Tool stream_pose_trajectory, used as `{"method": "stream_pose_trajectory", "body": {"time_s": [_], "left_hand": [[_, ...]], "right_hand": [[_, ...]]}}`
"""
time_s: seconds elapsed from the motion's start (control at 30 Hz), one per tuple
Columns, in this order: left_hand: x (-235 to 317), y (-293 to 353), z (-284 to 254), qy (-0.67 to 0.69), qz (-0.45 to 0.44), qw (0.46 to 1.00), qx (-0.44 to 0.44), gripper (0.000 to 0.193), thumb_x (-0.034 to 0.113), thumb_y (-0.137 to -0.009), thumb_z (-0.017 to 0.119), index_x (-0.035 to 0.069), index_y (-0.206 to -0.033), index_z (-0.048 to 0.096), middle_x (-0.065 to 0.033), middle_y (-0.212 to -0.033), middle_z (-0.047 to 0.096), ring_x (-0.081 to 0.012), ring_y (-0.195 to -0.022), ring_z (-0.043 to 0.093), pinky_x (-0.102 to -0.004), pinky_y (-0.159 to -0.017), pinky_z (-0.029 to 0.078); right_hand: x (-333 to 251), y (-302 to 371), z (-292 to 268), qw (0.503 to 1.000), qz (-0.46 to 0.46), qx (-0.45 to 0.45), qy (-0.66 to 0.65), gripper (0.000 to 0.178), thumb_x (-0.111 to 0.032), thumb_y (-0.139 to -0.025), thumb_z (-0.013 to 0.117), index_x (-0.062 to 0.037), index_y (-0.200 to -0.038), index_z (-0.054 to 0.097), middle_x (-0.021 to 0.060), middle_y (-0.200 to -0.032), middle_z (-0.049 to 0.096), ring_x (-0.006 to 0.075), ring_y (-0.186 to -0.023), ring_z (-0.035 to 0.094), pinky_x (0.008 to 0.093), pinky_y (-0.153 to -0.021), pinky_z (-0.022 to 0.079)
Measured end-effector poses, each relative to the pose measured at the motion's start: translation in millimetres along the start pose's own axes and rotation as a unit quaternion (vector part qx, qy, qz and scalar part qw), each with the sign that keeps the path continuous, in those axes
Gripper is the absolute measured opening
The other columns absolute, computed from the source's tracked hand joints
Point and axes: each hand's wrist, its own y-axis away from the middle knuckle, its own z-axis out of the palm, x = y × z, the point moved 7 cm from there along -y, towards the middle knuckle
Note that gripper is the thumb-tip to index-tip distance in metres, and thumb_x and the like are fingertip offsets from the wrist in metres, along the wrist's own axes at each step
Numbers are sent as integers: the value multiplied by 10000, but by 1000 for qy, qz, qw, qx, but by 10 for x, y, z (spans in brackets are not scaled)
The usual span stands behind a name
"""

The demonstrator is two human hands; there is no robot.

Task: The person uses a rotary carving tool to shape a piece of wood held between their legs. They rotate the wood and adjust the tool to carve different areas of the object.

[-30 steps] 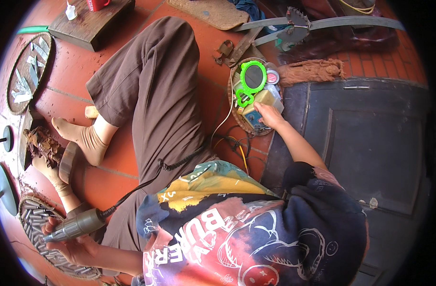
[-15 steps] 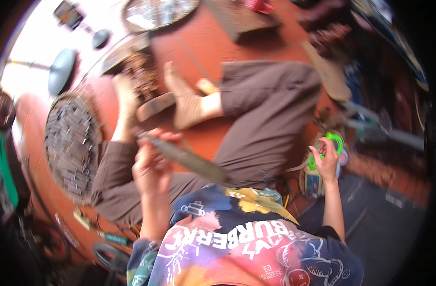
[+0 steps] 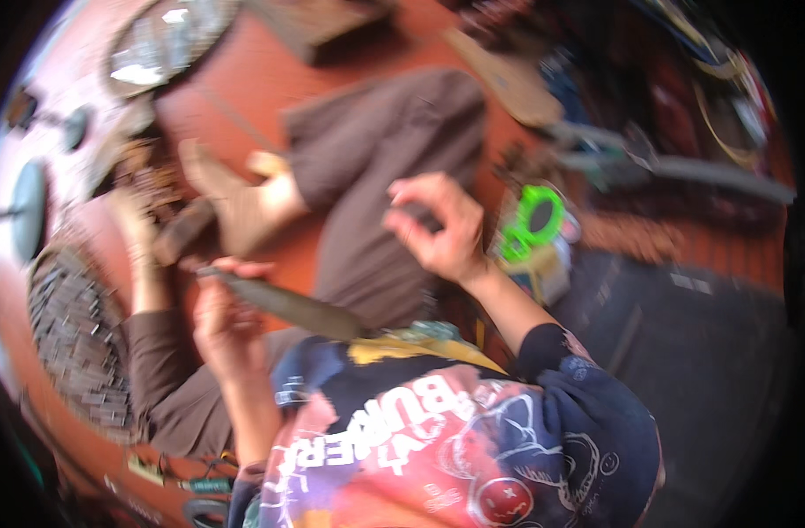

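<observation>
A long, flat, dark grey-brown blade-like piece (image 3: 306, 312) is gripped near its narrow end by my left hand (image 3: 222, 321), its broad end pointing towards my shirt. My right hand (image 3: 442, 229) is raised over my bent knee, fingers curled towards the thumb. Something dark shows between those fingers, but blur keeps me from making it out. A wooden block (image 3: 184, 231) lies between my bare feet, beside a heap of small brown pieces (image 3: 147, 176). To the left, a round woven tray (image 3: 35, 264) holds many dark flat strips.
Bright green rings (image 3: 539, 216) rest on a small box at my right. Beyond are a tan board (image 3: 508, 75), a wooden block (image 3: 323, 22) and a round tray (image 3: 112, 75) of clear packets. Dark sheeting (image 3: 684, 370) covers the right floor; a grey disc (image 3: 29, 211) stands far left.
My right hand has come from beside the green rings in over my knee, its fingers more curled. The view has swung right; my left hand still holds the blade-like piece.
</observation>
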Motion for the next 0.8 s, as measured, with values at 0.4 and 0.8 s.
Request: {"method": "stream_pose_trajectory", "body": {"time_s": [0.4, 0.8], "left_hand": [[-146, -41, -170, 20, -43, 998, -49, 361, 263, -1026, 508, -50, -1205, 522, -181, -1120, 627, -330, -1150, 603, -393, -1015, 487], [-168, 73, -262, 0, -39, 999, -9, 359, 250, -1012, 537, -70, -1175, 540, -203, -1087, 653, -349, -1115, 627, -408, -1010, 497]], "right_hand": [[1436, 3003, -1592, 868, 280, -174, 372, 261, -117, -676, 815, -93, -891, 669, 70, -903, 565, 292, -931, 546, 399, -818, 453], [1484, 3149, -1441, 842, 241, -230, 424, 229, -202, -683, 808, -192, -884, 698, 37, -956, 502, 276, -994, 487, 433, -883, 379]]}}
